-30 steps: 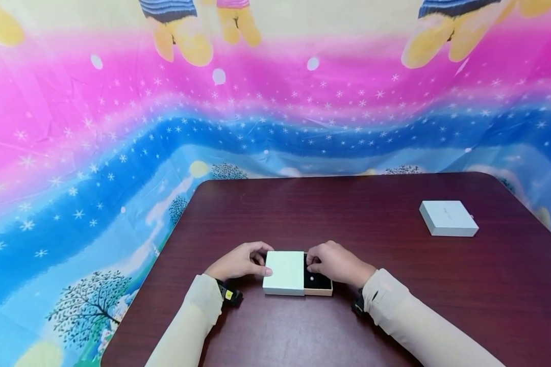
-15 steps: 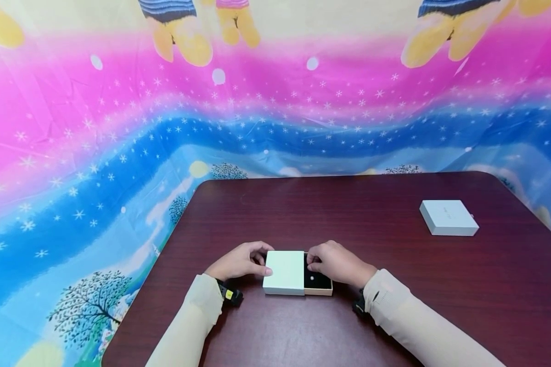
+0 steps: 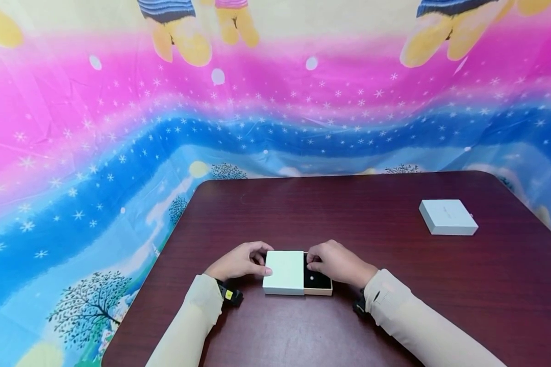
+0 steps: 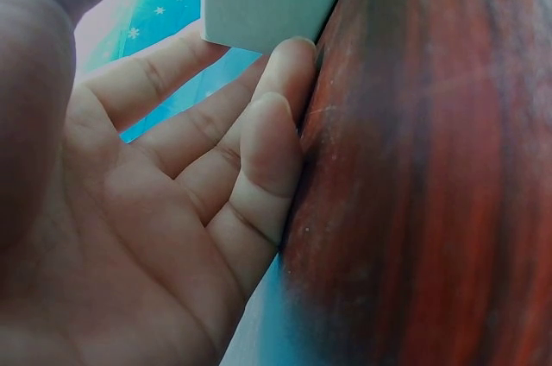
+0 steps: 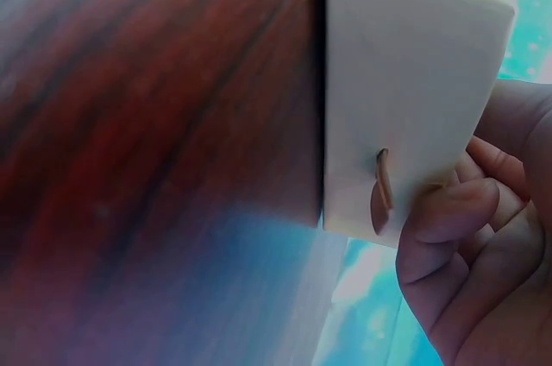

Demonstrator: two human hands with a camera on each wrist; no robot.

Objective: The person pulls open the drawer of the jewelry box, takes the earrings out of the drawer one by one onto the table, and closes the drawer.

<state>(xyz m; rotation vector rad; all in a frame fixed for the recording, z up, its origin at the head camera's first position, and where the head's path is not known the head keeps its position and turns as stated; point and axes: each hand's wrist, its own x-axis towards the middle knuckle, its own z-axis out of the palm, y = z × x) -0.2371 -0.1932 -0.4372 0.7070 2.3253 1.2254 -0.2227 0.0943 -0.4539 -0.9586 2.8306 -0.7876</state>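
1. Holding the white cover [image 3: 283, 272] by its left end, the left hand [image 3: 240, 261] has its thumb on top near the left edge and other fingers at the back left corner.
2. The right hand [image 3: 337, 260] has bent fingers over the back part of the drawer [image 3: 318, 292], their tips at the black lining [image 3: 323, 280]. Whether they pinch anything there cannot be told.
3. The drawer stands partly out of the cover, to the right, and together they lie flat on the dark red worktop [image 3: 321, 336], nearer its left edge than its right and well apart from its far edge.
4. On the black lining, just in front of the right fingertips, sits a small pale bead [image 3: 311, 278], too small to tell more.
5. In the right wrist view, a brown tab [image 5: 380, 198] hangs from a slot in the drawer's pale end wall; the right hand's bent fingers are just beside it.
6. Towards the worktop's far right corner lies a second white box [image 3: 449, 217], with faint lettering on top, unreadable at this size.
7. Both arms wear cream sleeves, and a black wrist device [image 3: 231, 294] with a yellow patch sits on the left wrist.
8. Beyond the worktop's far edge hangs a printed cloth [image 3: 275, 102] in pink and blue with snowflakes and trees.
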